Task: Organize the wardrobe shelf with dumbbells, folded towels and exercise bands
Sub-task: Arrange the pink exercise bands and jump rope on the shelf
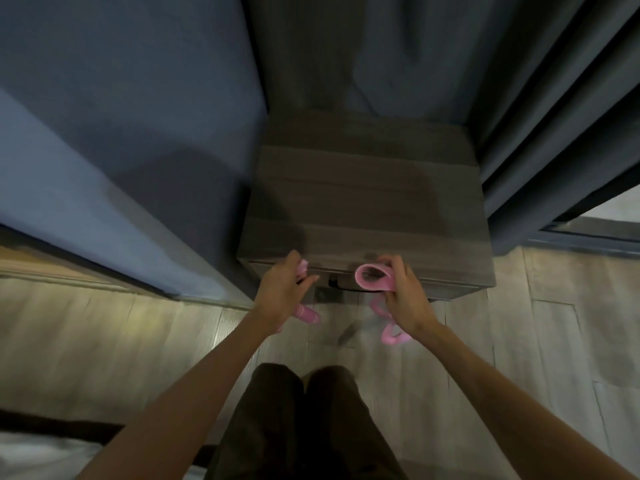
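A pink exercise band (pixel 372 278) is stretched between both hands at the near edge of a dark wooden cabinet top (pixel 363 188). My right hand (pixel 403 299) grips a looped end of the band; more pink loops (pixel 393 336) hang below that hand. My left hand (pixel 282 294) holds the band's other end, with a pink piece (pixel 306 313) hanging under it. No dumbbells or towels are in view. The picture is blurred by motion.
A blue-grey wall or wardrobe panel (pixel 121 133) stands on the left. Dark curtains (pixel 540 116) hang on the right, beside a window frame (pixel 595 230). Below is light wood-look floor (pixel 519 341). My legs in dark trousers (pixel 304 427) are at the bottom.
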The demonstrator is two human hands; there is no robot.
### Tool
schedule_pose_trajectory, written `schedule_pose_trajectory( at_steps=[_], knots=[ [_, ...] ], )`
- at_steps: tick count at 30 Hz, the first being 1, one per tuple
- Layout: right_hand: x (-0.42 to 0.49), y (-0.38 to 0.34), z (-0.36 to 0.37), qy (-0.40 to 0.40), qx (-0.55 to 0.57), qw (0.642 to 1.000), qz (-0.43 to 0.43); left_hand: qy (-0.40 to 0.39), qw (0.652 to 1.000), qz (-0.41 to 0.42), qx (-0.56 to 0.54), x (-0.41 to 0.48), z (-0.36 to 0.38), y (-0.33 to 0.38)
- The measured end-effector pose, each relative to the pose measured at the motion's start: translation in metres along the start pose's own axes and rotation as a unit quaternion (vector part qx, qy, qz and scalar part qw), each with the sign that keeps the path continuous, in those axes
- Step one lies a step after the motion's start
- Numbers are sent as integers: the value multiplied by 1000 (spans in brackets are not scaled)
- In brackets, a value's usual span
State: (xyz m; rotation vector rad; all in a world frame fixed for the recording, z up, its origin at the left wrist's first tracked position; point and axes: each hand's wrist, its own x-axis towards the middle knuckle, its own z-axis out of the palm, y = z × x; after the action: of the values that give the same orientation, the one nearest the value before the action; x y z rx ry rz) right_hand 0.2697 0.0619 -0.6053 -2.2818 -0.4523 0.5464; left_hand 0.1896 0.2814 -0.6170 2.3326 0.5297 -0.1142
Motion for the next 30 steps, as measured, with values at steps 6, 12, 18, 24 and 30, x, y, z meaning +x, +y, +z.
schedule_pose_trajectory(
  at_steps=[6,12,18,24,30],
  knots=[
    [-20,-93,-56,-6,-9,999,-49,-4,995,-11,-101,-41,-78,62],
    [-45,-200,-110,-99,52,987,-113,-3,987,-28,-158,-95,-162,108],
    [-64,-278,-112,-191,53,962,-189,84,982,-43,-161,-147,-225,113],
    [-68,-349,-55,-273,16,931,-242,156,965,-96,-189,-194,-281,74],
    [-66,-424,31,-307,7,908,-284,223,936,-140,-235,-232,-342,10]
  ],
)
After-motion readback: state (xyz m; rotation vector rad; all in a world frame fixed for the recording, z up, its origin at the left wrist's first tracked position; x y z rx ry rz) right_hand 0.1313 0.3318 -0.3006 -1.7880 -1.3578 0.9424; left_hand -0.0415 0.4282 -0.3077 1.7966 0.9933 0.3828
